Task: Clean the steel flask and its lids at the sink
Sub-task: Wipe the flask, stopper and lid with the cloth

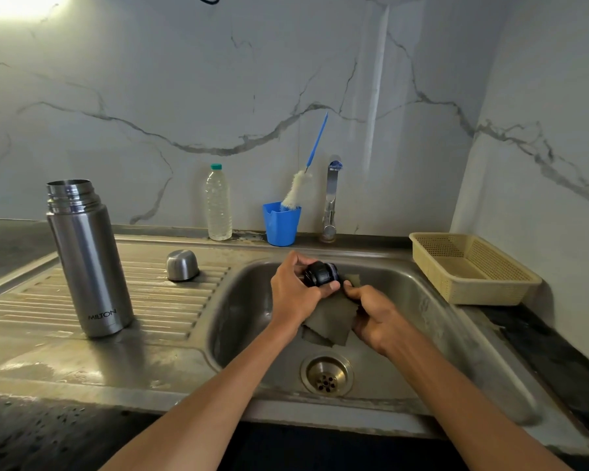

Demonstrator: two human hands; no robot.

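Over the sink basin, the left hand curls round the black inner lid, thumb under its near edge, fingers wrapped over the far side and mostly hidden behind it. The lid's detail is hard to read, dark against dark. Right beside it, the right hand pinches a grey-green scrub cloth; its fingertips are buried in the fabric, so how they lie is unclear. The cloth meets the lid's right side and hangs below both hands, covering part of the basin floor. Below the hands sits the drain. Left of the left hand, on the ribbed drainboard, the steel cap rests dome up, and further left stands the steel flask, upright and open-mouthed. Beyond the fingers: a blue cup holding a bottle brush, a plastic water bottle, the tap. To the right, a cream basket.
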